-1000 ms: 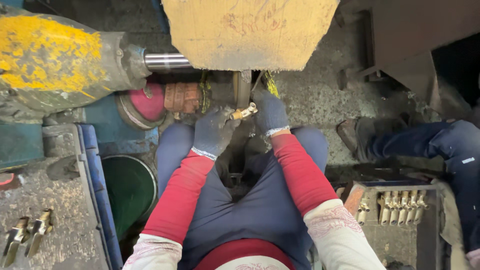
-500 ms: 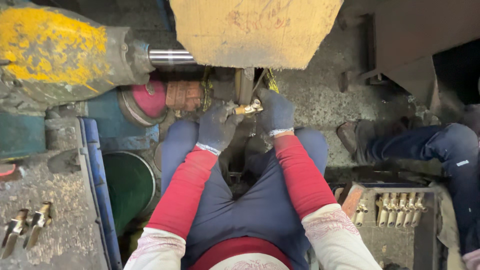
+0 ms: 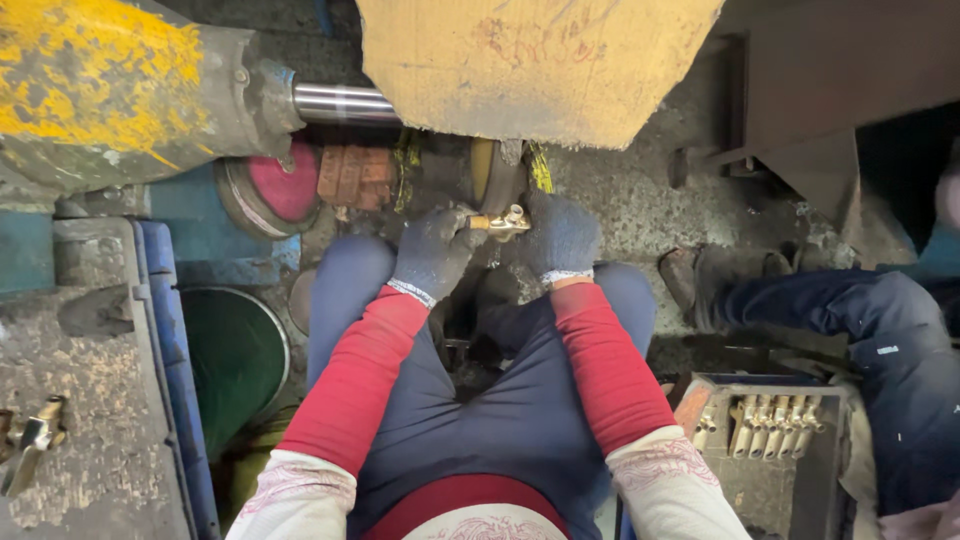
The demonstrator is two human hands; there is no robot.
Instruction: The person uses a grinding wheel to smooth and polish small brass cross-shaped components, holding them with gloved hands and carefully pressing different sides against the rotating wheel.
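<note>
Since a second ago both gloved hands, left hand (image 3: 432, 255) and right hand (image 3: 562, 238), stay gripping the brass fitting (image 3: 500, 221), best held steady at the wheel (image 3: 487, 175)

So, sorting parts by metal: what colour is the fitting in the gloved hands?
Brass-yellow fitting, head view.

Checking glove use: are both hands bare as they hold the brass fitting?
No, both the left hand and right hand wear dark gloves while gripping the brass fitting.
</note>
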